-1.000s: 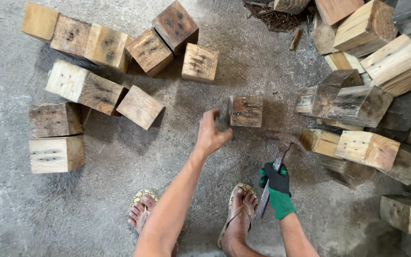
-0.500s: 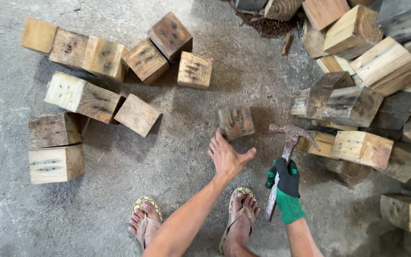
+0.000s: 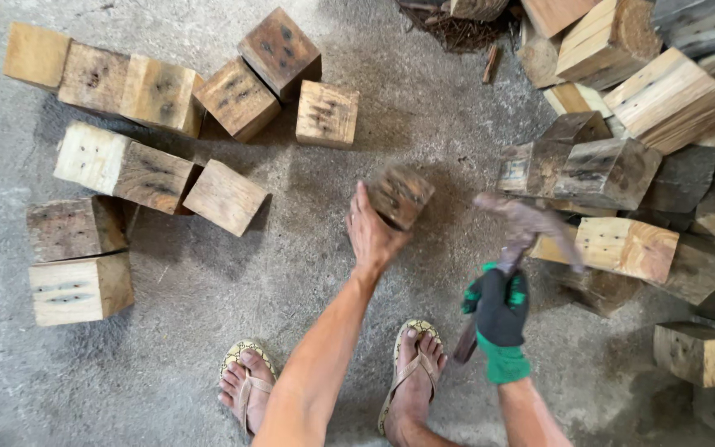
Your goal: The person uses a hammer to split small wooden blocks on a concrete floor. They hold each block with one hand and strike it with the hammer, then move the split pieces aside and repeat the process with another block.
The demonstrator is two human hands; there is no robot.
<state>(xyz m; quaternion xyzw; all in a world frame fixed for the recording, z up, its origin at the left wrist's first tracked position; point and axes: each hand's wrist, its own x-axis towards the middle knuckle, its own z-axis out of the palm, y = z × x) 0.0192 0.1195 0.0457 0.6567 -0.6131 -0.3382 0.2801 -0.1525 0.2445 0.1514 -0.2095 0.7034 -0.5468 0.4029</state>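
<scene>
Wood block (image 3: 401, 196), dark and weathered, sat at frame centre, tilted, with the bare left hand (image 3: 371, 236) wrapped over its lower left side, fingers closed on it. Right hand (image 3: 500, 310), in a black and green glove, was clenched around the handle of a claw hammer (image 3: 513, 240); the rusty head hung blurred just right of the block, apart from it.

Surface: rough grey concrete floor (image 3: 208, 372), gritty, stained. No walls in view.

Around: loose cut blocks (image 3: 159, 95) scattered across the upper left, two stacked blocks (image 3: 76, 261) at the left edge. A heaped pile of timber offcuts (image 3: 647, 108) filled the right side, top to bottom, crowding close to the hammer. A patch of bark debris (image 3: 457, 29) lay at top centre. Two sandalled feet (image 3: 411, 385) stood at the bottom centre, below the block.

Change from half a second earlier: the left hand had been spread open on the floor short of the block; it had since reached up and taken hold. The hammer head had risen higher and nearer the block
</scene>
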